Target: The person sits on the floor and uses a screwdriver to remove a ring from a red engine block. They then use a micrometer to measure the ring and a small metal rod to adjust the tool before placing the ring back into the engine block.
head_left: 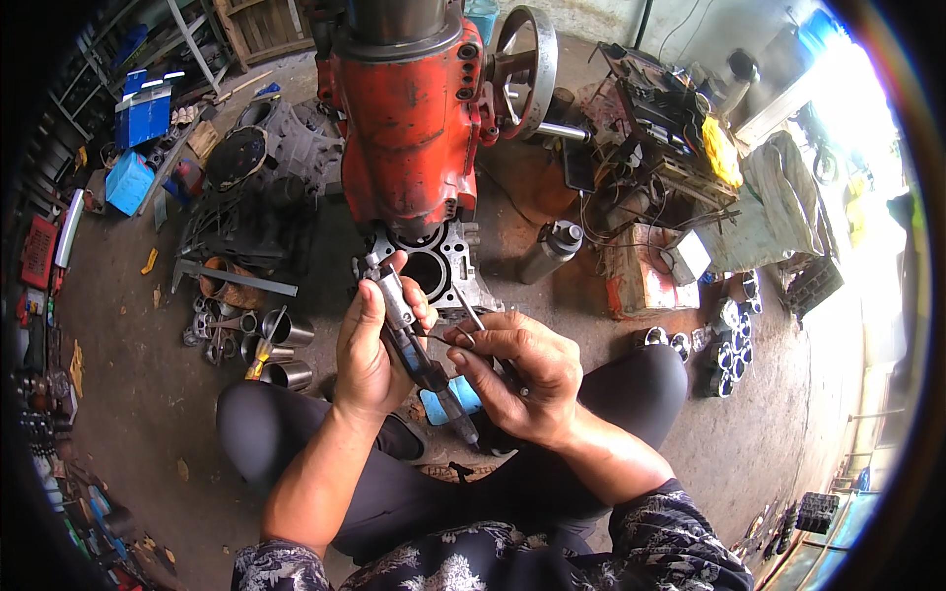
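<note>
My left hand (367, 345) is wrapped round a long metal tool with a silver upper body and a dark, narrower lower end (422, 369); its exact kind is unclear. Pinched between the thumb and fingers of my right hand (527, 369) is a thin metal rod (472, 313), its upper end pointing away from me. A second slim dark piece reaches from those fingertips toward the tool, but whether it touches is unclear. Beyond my hands, an engine block (458, 251) with round bores sits under a red machine (409, 128).
A handwheel (525, 71) is on the machine's right side. A dark bottle (552, 251) stands right of the block. Metal cylinders (288, 350) and connecting rods (219, 325) lie at the left. More cylinder sleeves (727, 350) stand beyond my right knee, near a cluttered bench (650, 128).
</note>
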`<state>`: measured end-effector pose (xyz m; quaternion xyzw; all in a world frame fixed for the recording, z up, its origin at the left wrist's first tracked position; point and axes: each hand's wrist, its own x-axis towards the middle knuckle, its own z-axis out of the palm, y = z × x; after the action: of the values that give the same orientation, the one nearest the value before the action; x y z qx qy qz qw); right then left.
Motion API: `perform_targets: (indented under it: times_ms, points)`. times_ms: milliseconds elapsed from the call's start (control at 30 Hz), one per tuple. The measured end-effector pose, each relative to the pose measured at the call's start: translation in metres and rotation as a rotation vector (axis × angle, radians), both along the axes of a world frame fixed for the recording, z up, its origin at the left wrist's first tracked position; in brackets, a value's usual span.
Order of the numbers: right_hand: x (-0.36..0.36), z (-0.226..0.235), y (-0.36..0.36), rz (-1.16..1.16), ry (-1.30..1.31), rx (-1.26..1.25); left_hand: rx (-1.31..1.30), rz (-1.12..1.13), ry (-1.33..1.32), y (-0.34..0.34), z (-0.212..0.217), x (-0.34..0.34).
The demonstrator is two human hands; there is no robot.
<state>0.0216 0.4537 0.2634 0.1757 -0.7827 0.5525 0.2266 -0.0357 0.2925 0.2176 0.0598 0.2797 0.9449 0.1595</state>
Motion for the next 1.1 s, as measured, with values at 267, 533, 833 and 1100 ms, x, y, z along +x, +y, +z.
perform_targets:
  times_ms: [267,533,833,1100]
  points:
    - [-0.0012,-0.0013,-0.0005,0.016,-0.099,-0.057,0.0,0.009,0.0,-0.0009,-0.0017,-0.0008]
    - [-0.0014,0.0019,-0.005,-0.003,0.067,0.074,-0.083,0.047,0.007,-0.0007,-0.0012,0.0015]
    - [-0.0008,-0.0007,-0.0085,-0.021,0.137,0.133,-0.146,0.091,0.005,0.0026,0.0028,0.0025]
    - [-0.0026,-0.004,-0.0087,-0.001,0.172,0.15,-0.22,0.099,-0.008,0.0038,0.0051,0.0032]
